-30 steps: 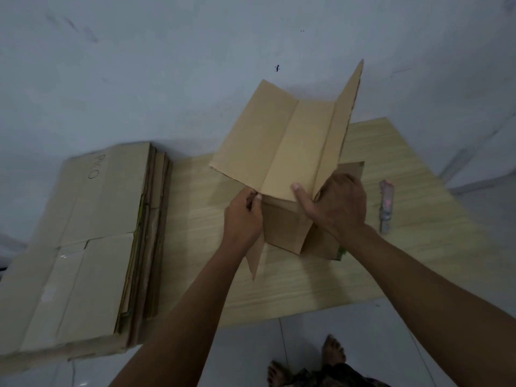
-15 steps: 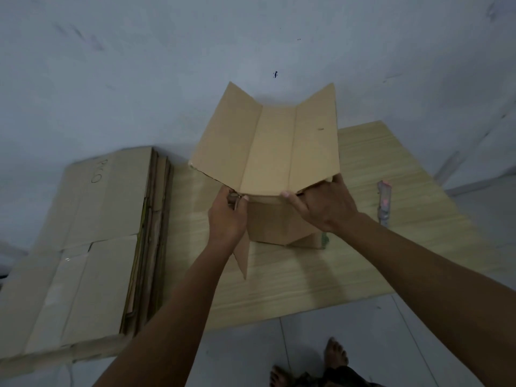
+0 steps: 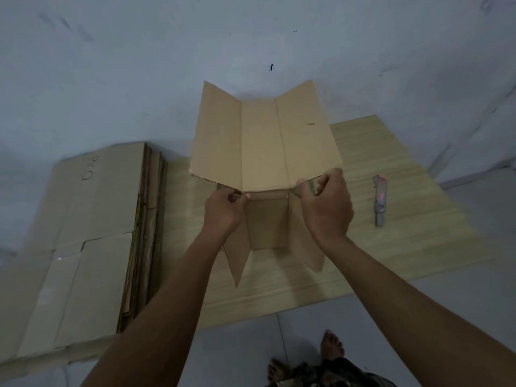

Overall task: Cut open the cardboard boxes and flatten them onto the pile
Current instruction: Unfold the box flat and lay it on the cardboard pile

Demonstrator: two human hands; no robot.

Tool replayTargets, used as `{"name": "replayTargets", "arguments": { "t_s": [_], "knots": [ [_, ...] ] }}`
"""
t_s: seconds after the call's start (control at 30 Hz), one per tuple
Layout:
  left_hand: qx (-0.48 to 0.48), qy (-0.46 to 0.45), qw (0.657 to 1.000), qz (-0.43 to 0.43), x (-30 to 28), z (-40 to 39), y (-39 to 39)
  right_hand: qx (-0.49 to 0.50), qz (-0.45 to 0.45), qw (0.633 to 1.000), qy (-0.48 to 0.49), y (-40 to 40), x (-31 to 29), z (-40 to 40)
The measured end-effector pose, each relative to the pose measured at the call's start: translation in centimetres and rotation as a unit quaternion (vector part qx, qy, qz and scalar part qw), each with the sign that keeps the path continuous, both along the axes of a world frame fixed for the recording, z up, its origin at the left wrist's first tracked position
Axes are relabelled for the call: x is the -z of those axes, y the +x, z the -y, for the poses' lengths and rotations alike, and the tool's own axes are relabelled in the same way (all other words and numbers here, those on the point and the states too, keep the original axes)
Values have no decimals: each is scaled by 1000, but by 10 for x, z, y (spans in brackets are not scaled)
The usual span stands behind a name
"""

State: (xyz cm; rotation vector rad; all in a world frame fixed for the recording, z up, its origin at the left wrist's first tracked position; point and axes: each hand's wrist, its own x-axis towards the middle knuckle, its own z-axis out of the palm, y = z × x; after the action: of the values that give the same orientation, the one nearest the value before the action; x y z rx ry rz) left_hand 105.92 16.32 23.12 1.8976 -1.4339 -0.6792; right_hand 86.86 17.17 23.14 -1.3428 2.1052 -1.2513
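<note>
A cut-open brown cardboard box point(image 3: 262, 146) is held up above a pale wooden board point(image 3: 391, 247), its three upper panels spread wide towards the wall and its lower flaps hanging down. My left hand point(image 3: 223, 210) pinches the box at the left fold line. My right hand point(image 3: 326, 208) grips it at the right fold line, fingers curled over the edge. A pile of flattened cardboard point(image 3: 83, 241) lies on the floor to the left of the board.
A utility knife point(image 3: 380, 201) lies on the board to the right of my right hand. Behind everything is a plain grey wall point(image 3: 251, 37). White floor tiles and bare feet point(image 3: 332, 350) show at the bottom.
The box has opened out from a folded shape into a wide spread of three panels. My right hand has shifted from the box's middle to its right fold, and both hands have moved apart.
</note>
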Motion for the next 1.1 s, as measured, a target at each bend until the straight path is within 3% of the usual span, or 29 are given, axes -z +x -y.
{"name": "replayTargets", "arguments": {
  "t_s": [0.07,0.13,0.17,0.27,0.37,0.47,0.63,0.73,0.83,0.93,1.1],
  "knots": [
    [41,44,998,-6,-4,4,9,-42,-152,985,-67,1,5,-4],
    [70,111,990,-57,-11,5,14,-84,-314,943,-74,0,14,-4],
    [78,147,983,-81,-13,5,16,-95,-346,931,-68,-1,18,-4],
    [107,207,968,-94,-19,7,24,-64,-298,951,-49,0,31,-7],
    [129,233,956,-124,-14,6,32,-22,-166,985,-34,9,40,-19],
    [126,233,946,-186,-2,-3,35,-1,-62,997,-53,13,40,-20],
    [104,196,956,-191,19,-13,67,-18,-175,984,17,9,40,7],
    [-52,92,989,-100,34,-27,66,-24,-209,977,21,4,48,16],
    [-158,-38,985,-51,47,-48,43,-67,-258,961,80,9,64,18],
    [-107,-71,992,19,63,-46,27,-155,-264,932,193,8,79,23],
    [-16,44,989,140,97,-17,27,-242,-243,874,345,-10,109,33]
  ]
}}
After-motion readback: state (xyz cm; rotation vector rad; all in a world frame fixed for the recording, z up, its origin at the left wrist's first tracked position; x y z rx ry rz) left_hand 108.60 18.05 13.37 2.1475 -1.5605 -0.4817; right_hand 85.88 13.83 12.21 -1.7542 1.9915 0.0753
